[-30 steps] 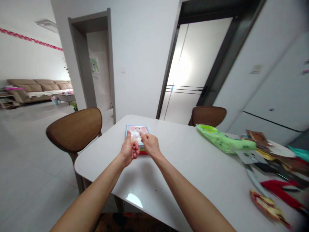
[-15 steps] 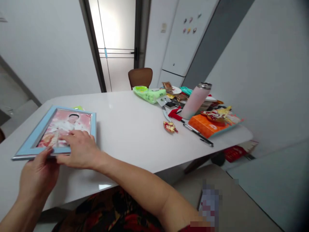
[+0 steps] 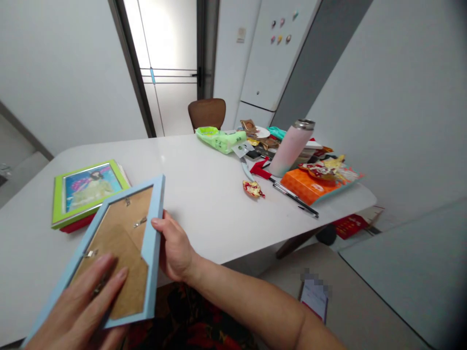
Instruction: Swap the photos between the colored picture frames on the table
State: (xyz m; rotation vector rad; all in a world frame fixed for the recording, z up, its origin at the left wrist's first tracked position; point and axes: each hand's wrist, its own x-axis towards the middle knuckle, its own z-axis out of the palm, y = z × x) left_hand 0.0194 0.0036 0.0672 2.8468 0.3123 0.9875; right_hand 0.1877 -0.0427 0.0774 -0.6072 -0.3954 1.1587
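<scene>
My right hand (image 3: 177, 250) is grasping the blue frame (image 3: 152, 279), best held level and steady. My left hand (image 3: 75, 311) is covering the backing (image 3: 126, 238), grip unclear.

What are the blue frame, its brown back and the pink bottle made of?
The blue frame could be painted wood or plastic: its color is smooth and even. The brown back looks like matte pressed fiberboard, flat and tan, with small, shiny clips that seem metal. The pink bottle is probably coated metal, since its bare rim looks silvery.
</scene>
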